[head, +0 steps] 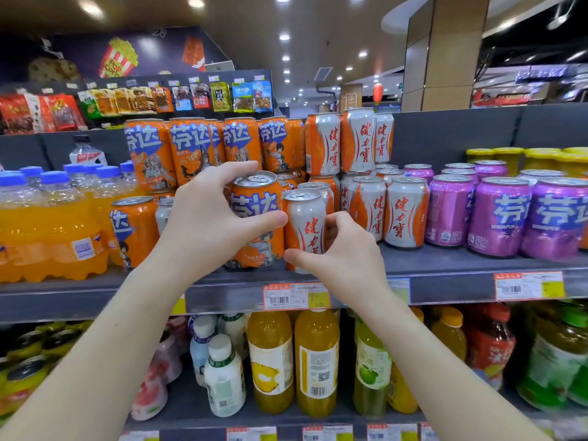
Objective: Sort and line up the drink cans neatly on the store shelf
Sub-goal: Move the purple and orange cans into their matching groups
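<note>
My left hand (208, 218) is wrapped around an orange can (257, 218) with blue lettering, which tilts slightly at the shelf's front. Right beside it, my right hand (340, 256) grips the lower part of a white and orange can (307, 221) with red script. The two cans touch side by side on the grey shelf (445, 262). More orange cans (191, 148) stand stacked behind, white and orange cans (404, 211) line up to the right, and purple cans (499, 214) follow further right.
Orange soda bottles (47, 230) with blue caps fill the shelf's left end, with one orange can (135, 230) next to them. Yellow-lidded cans (509, 155) stand at the back right. Juice bottles (316, 361) fill the lower shelf. Snack packets (159, 100) hang above.
</note>
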